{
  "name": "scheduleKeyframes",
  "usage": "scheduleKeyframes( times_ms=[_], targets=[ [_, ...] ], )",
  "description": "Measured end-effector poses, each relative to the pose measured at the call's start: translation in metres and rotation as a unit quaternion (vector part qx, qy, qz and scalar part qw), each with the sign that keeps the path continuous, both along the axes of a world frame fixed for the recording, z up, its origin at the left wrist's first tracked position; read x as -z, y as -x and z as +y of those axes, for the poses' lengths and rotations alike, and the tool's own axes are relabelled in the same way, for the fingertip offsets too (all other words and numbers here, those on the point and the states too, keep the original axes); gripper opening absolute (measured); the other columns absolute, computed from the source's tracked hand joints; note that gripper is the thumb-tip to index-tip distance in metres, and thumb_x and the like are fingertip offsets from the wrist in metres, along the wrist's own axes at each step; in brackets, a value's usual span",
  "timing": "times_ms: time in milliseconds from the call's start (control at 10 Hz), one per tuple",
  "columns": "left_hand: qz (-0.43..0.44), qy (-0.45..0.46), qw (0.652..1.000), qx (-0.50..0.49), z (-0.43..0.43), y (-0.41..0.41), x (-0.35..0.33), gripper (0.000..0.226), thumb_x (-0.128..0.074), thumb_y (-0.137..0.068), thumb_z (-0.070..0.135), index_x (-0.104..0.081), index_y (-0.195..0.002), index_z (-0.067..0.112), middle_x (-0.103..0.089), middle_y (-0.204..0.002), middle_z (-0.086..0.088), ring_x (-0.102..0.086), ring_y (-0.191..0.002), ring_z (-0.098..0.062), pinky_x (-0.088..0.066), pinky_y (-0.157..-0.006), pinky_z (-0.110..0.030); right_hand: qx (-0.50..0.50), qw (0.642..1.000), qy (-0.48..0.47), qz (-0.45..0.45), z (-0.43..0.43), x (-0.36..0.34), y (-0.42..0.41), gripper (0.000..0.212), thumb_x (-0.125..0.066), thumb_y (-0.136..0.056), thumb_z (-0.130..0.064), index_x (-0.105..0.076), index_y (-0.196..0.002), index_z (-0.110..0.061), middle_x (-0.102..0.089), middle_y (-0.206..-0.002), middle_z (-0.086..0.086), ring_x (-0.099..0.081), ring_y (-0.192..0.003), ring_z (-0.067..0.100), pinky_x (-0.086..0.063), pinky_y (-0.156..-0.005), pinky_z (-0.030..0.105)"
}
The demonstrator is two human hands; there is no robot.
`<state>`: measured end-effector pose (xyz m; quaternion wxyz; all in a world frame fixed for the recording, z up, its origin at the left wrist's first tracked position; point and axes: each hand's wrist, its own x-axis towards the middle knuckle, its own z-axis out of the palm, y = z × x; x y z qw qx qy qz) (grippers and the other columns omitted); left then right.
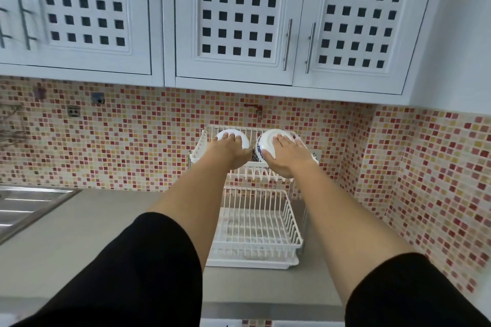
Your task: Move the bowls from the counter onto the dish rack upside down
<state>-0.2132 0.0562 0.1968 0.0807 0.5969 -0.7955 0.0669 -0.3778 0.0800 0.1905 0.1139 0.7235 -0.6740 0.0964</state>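
A steel sink (24,210) is set into the grey desk (93,233) at its left end. Behind the sink, mosaic tiles (148,141) are laid, and white lattice cabinets (239,16) are hung above.

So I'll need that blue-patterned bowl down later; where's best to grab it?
Probably from above, palm over the domed base. The blue-patterned bowl sits upside down on the dish rack top tier, rim hidden, as the right hand grips it.
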Motion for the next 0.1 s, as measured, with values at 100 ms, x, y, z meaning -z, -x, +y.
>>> scheduleKeyframes(
  times_ms=[100],
  targets=[
    [0.019,0.002,1.0,-0.001,-0.0043,-0.0045,0.0017,0.067,-0.019,-0.097,0.043,-0.011,-0.153,0.007,-0.006,-0.163,-0.01,-0.003,-0.151,-0.024,-0.003,-0.122,-0.046,-0.093,0.95,0.178,-0.24,0.0111,-0.0084,-0.0088,0.052,-0.04,-0.097,-0.039,-0.042,-0.141,-0.011,-0.042,-0.149,0.007,-0.036,-0.138,0.021,-0.027,-0.116,0.044]
  ],
)
